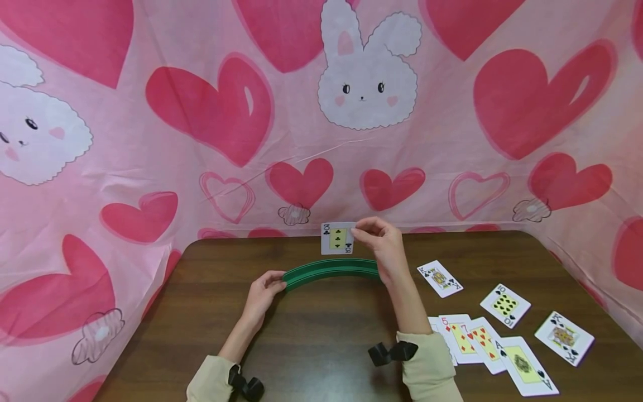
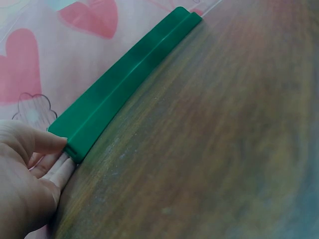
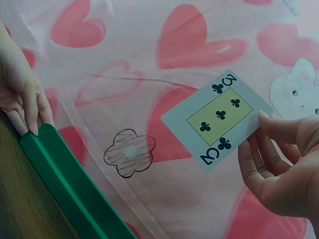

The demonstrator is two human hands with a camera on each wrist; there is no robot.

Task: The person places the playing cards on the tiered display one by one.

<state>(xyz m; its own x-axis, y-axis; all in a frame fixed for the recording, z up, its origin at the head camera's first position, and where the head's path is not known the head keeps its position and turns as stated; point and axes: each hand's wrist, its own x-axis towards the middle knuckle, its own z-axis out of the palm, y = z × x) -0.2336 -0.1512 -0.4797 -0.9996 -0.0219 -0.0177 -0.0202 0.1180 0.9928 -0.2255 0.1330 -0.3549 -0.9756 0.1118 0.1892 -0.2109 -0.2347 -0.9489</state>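
My left hand (image 1: 262, 294) pinches the left end of a curved green card holder (image 1: 321, 271) standing on the table. In the left wrist view, the thumb lies on the near end of the holder (image 2: 119, 79). My right hand (image 1: 384, 248) pinches the right edge of a three of clubs (image 1: 337, 238), raised above and behind the holder. In the right wrist view, the card (image 3: 219, 119) faces me, held between thumb and fingers. Part of the holder's right end is hidden behind my right wrist. No card shows in its visible groove.
On the right of the wooden table (image 1: 321, 335) lie face-up cards: a king (image 1: 439, 278), a ten (image 1: 505, 305) and another king (image 1: 564, 338). Nearer, a five of diamonds (image 1: 459, 338), a seven of hearts (image 1: 486, 343) and an ace (image 1: 527, 365) overlap. A pink heart-patterned cloth (image 1: 291, 123) hangs behind.
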